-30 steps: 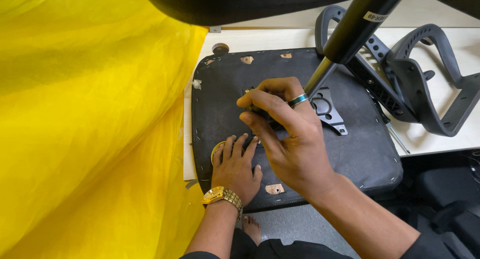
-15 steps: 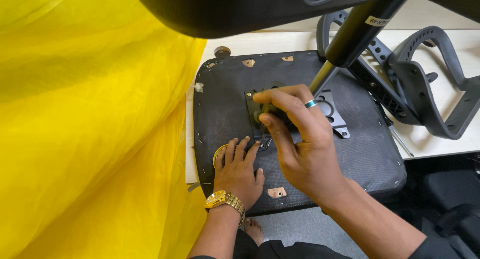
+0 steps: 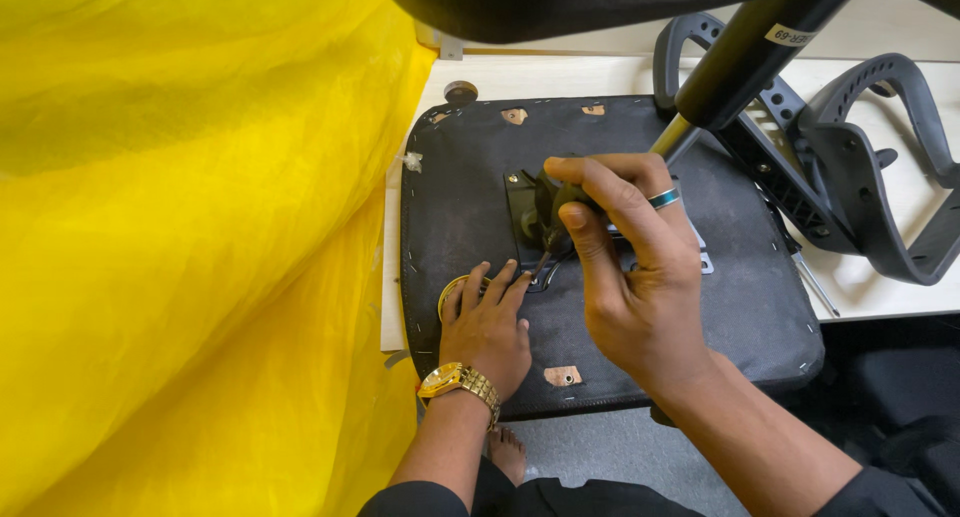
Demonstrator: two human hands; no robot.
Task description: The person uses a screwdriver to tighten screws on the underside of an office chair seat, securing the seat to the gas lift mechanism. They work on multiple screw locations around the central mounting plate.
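Compared with a second ago: right hand (image 3: 640, 297) shifted from palm-over-the-plate to a tighter hold on a dark screwdriver (image 3: 552, 217), tip now angled down at the metal bracket (image 3: 530, 222) near the middle of the seat base (image 3: 450, 207). Left hand (image 3: 490, 327) barely moved, flat at 6 o'clock of the bracket, fingertips (image 3: 505, 275) right beside the tool tip, covering a small round gold-rimmed piece (image 3: 447, 295). Judged: past lining up, now working a fastener on the bracket.

Right grip: fingers curled fully closed around the screwdriver handle. Left grip: open, fingers spread and pressed on the seat base, nothing held.

Seat base upside down on the pale worktop (image 3: 560, 77), black fabric stapled at the edges. Black gas column (image 3: 740, 62) slanting in from 1 o'clock. Two black armrests (image 3: 880, 167) at 3 o'clock on the worktop. Yellow plastic sheet (image 3: 180, 247) filling the 9 o'clock side.

Labels: one small white rectangular sticker (image 3: 790, 34) on the column, print too small to make out. Small tan patches (image 3: 563, 375) at the seat-base edges, 12 and 6 o'clock. No packages or signs visible.
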